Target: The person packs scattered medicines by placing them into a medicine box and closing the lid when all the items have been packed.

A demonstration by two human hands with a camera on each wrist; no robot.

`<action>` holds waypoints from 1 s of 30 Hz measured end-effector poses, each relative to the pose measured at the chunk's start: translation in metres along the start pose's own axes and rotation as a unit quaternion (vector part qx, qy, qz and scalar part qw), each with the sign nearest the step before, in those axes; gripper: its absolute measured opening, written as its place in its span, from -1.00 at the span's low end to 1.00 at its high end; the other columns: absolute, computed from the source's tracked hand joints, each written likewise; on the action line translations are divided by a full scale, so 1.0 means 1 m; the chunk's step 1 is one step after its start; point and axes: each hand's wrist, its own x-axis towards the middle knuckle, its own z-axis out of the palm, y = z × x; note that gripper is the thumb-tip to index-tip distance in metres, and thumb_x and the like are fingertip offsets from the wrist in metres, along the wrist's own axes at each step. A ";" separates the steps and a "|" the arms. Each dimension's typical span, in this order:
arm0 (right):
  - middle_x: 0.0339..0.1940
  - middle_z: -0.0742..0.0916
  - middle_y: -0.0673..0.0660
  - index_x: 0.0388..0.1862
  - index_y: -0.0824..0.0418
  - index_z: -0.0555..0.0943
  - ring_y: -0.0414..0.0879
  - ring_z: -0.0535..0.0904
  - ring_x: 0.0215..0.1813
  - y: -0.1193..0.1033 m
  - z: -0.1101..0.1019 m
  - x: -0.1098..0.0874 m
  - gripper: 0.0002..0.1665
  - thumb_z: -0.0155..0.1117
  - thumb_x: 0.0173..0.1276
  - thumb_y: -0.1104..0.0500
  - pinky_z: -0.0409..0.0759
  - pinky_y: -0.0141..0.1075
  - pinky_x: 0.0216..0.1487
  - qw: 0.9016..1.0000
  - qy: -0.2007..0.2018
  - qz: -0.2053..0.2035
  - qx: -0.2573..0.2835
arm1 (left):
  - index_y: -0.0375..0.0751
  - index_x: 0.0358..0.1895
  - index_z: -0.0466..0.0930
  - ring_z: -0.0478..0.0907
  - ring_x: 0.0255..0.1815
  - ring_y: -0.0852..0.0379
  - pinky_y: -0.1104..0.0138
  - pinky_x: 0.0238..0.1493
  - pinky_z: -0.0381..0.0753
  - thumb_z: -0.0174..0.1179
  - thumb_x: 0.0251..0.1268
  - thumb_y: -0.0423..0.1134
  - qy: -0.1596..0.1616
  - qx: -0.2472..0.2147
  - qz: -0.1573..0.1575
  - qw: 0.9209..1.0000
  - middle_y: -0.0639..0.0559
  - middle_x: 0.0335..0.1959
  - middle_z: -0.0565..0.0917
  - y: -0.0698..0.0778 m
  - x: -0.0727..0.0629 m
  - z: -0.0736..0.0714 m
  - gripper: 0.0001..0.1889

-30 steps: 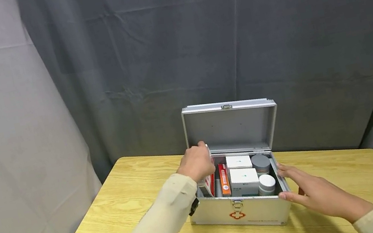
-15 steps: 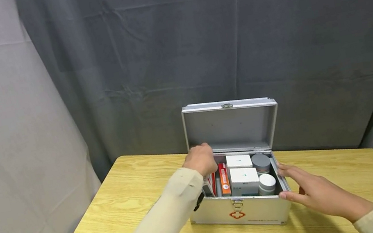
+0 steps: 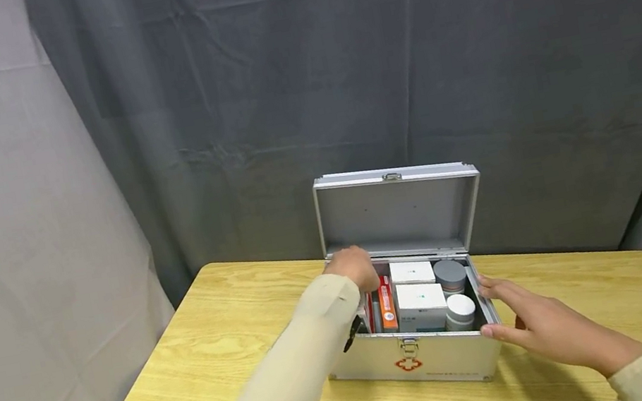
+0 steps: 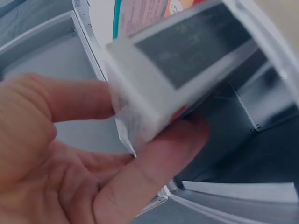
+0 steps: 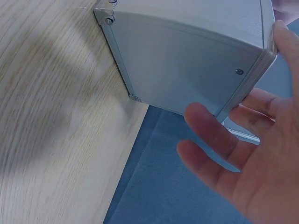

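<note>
An aluminium first-aid case (image 3: 368, 357) with a red cross outline stands on the table, its lid (image 3: 397, 212) raised. My left hand (image 3: 354, 269) reaches into the left part of the case. In the left wrist view its thumb and fingers pinch the end of a white medicine box (image 4: 187, 51) with a dark panel, tilted over the case's interior. Most of that box is hidden by the hand and sleeve in the head view. My right hand (image 3: 550, 332) rests at the case's right rim, fingers spread and fairly straight, some fingertips on the edge.
Inside the case stand an orange-red box (image 3: 386, 303), two white boxes (image 3: 420, 305), a grey-lidded jar (image 3: 450, 272) and a white-lidded jar (image 3: 460, 308). The wooden table (image 3: 240, 329) ends at a grey curtain (image 3: 255, 119) behind the case.
My left hand has moved to the right, carrying the medicine box closer to the orange-red box inside the case. My right hand keeps its place at the right rim.
</note>
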 end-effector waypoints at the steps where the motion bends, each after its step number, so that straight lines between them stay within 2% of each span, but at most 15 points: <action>1: 0.52 0.39 0.21 0.36 0.17 0.41 -0.48 0.37 -0.51 0.000 0.000 0.000 -0.31 0.24 0.40 -0.17 0.40 -0.46 -0.44 1.000 0.000 0.001 -0.001 | -0.26 -0.24 0.63 0.45 -0.36 0.09 0.38 -0.45 0.43 0.18 0.21 -0.35 -0.012 -0.001 -0.004 1.000 -0.08 -0.13 0.62 0.000 0.002 -0.001 -0.90; 3: 0.52 0.39 0.20 0.36 0.17 0.41 -0.48 0.37 -0.51 0.000 0.000 0.001 -0.31 0.25 0.40 -0.17 0.41 -0.46 -0.44 1.000 0.000 0.003 -0.002 | -0.24 -0.38 0.60 0.43 -0.44 0.12 0.42 -0.53 0.41 0.19 0.21 -0.36 -0.035 -0.007 -0.016 0.999 -0.07 -0.23 0.61 0.000 0.005 -0.001 -0.96; 7: 0.51 0.40 0.21 0.35 0.18 0.42 -0.47 0.37 -0.51 -0.001 0.004 0.002 -0.31 0.25 0.40 -0.16 0.40 -0.46 -0.44 1.000 0.002 0.001 0.004 | -0.17 -0.55 0.55 0.42 -0.47 0.15 0.42 -0.52 0.44 0.28 0.20 -0.30 -0.054 0.005 -0.035 0.998 -0.01 -0.36 0.58 -0.002 0.007 -0.002 -0.81; 13: 0.50 0.42 0.18 0.36 0.16 0.42 -0.47 0.36 -0.52 -0.004 0.006 0.002 -0.31 0.25 0.39 -0.18 0.38 -0.46 -0.45 1.000 0.000 0.003 0.006 | -0.12 -0.56 0.58 0.45 -0.39 0.13 0.39 -0.39 0.55 0.35 0.17 -0.20 -0.038 0.017 -0.064 0.997 0.02 -0.37 0.56 -0.002 0.001 -0.001 -0.80; 15: 0.50 0.41 0.18 0.37 0.17 0.41 -0.47 0.35 -0.52 -0.004 0.005 0.001 -0.30 0.25 0.40 -0.17 0.38 -0.46 -0.45 1.000 -0.003 0.006 0.004 | -0.11 -0.54 0.60 0.46 -0.39 0.14 0.40 -0.39 0.56 0.36 0.16 -0.19 -0.040 0.014 -0.070 0.997 0.03 -0.38 0.57 -0.002 0.003 0.001 -0.81; 19: 0.51 0.40 0.18 0.39 0.18 0.40 -0.47 0.36 -0.52 -0.003 0.003 -0.002 -0.27 0.24 0.40 -0.18 0.38 -0.46 -0.45 1.000 -0.006 0.010 0.000 | -0.14 -0.47 0.66 0.49 -0.38 0.14 0.39 -0.34 0.62 0.37 0.18 -0.20 -0.072 -0.007 -0.090 0.993 0.01 -0.33 0.61 0.002 0.010 0.002 -0.85; 23: 0.50 0.41 0.18 0.37 0.17 0.40 -0.46 0.35 -0.53 -0.001 0.001 -0.005 -0.28 0.25 0.39 -0.19 0.37 -0.46 -0.45 1.000 0.003 0.007 -0.005 | -0.14 -0.29 0.71 0.52 -0.23 0.15 0.34 -0.08 0.68 0.35 0.22 -0.21 -0.110 0.002 -0.097 0.989 0.02 -0.15 0.66 0.013 0.005 -0.009 -0.91; 26: 0.49 0.42 0.20 0.36 0.18 0.41 -0.47 0.33 -0.54 -0.001 0.001 -0.005 -0.30 0.26 0.39 -0.16 0.37 -0.46 -0.45 1.000 0.007 0.002 -0.006 | -0.17 -0.19 0.73 0.53 -0.12 0.13 0.31 0.05 0.66 0.33 0.20 -0.26 -0.113 -0.013 -0.084 0.990 -0.01 -0.03 0.67 0.015 0.003 -0.011 -0.86; 30: 0.51 0.40 0.21 0.37 0.17 0.40 -0.47 0.34 -0.54 -0.003 0.002 -0.005 -0.30 0.26 0.40 -0.16 0.38 -0.46 -0.44 1.000 0.003 0.007 0.002 | -0.23 -0.13 0.73 0.54 -0.05 0.04 0.24 0.09 0.67 0.34 0.17 -0.33 -0.102 -0.071 -0.061 0.990 -0.12 0.07 0.64 0.009 0.004 -0.004 -0.80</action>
